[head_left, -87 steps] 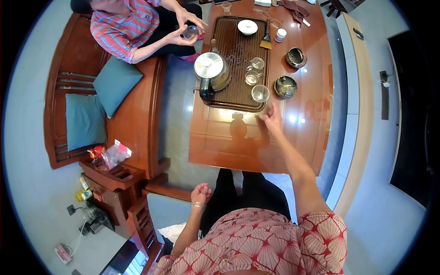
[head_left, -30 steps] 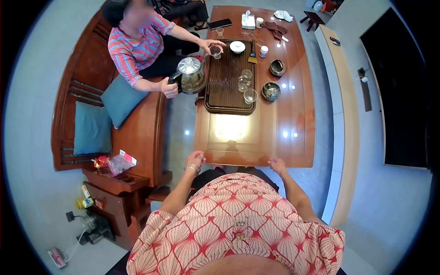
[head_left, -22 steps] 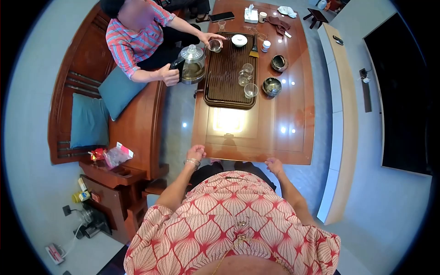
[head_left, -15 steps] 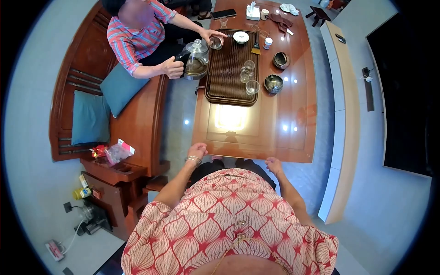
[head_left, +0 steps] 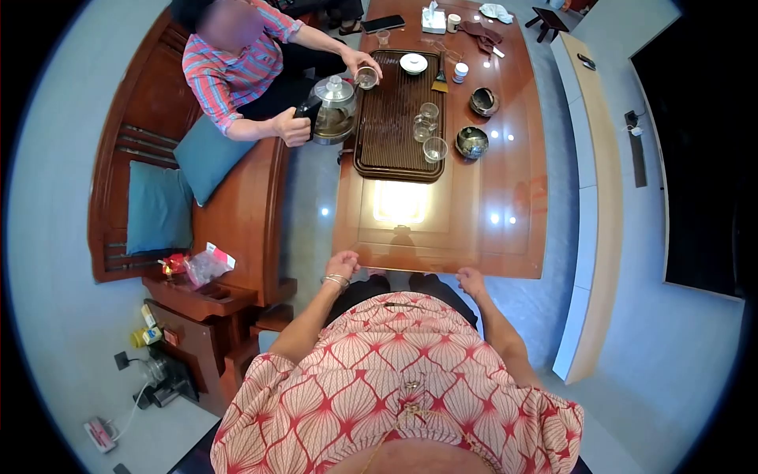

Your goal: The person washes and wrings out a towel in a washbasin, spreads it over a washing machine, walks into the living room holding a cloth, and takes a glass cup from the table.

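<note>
My left hand (head_left: 343, 265), with bracelets at its wrist, is at the near left corner of the wooden table (head_left: 442, 249); its fingers are curled together. My right hand (head_left: 470, 281) is by the table's near edge, fingers likewise curled. Nothing shows in either hand, and contact with the edge is unclear. Farther off, a slatted tea tray (head_left: 391, 150) carries several clear cups (head_left: 435, 150) and a white lidded bowl (head_left: 413, 64). At the tray's left, another person's hand (head_left: 294, 127) grips a glass kettle (head_left: 335, 118) by its black handle; their other hand holds a small glass cup (head_left: 365, 77).
Two dark round pots (head_left: 472, 143) stand right of the tray, near a brush (head_left: 440, 82) and a small white jar (head_left: 460, 72). A wooden bench (head_left: 237, 205) with teal cushions (head_left: 158, 207) runs along the left. A long low cabinet (head_left: 584, 237) lines the right wall.
The other person's kettle has shifted slightly left and down, and their glass cup has moved a little left. My hands have stayed at the table's near edge.
</note>
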A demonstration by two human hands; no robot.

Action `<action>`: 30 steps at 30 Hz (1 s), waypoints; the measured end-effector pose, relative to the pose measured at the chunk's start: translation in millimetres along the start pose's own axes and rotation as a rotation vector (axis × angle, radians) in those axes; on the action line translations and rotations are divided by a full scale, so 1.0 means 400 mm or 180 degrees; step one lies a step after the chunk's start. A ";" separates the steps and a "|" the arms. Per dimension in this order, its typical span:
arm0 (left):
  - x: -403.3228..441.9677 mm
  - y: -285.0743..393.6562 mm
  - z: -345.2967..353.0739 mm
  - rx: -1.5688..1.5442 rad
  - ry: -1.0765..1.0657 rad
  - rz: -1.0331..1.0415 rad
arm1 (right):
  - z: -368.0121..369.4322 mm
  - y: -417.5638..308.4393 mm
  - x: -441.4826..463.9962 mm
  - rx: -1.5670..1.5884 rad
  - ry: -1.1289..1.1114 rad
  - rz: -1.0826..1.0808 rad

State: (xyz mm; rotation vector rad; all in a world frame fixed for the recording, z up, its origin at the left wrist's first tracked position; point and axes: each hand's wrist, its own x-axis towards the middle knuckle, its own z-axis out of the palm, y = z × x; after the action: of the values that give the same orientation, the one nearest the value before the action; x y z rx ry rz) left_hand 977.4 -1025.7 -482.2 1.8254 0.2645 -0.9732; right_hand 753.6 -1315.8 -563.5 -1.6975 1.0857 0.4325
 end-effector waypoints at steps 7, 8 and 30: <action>-0.006 0.020 -0.008 0.0029 -0.0056 -0.0046 | 0.007 -0.019 -0.017 0.0115 0.0040 0.0048; -0.004 0.028 -0.006 0.0021 -0.0038 -0.0046 | 0.005 -0.030 -0.021 0.0190 0.0040 0.0089; -0.018 0.062 -0.003 0.0192 0.0015 -0.0128 | 0.015 0.015 -0.002 -0.0167 0.0101 -0.0101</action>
State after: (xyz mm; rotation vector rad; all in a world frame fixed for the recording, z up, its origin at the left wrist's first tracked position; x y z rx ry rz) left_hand 987.4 -1034.4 -460.2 1.8836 0.2784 -1.0148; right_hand 749.5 -1310.3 -568.9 -1.7707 1.0771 0.4181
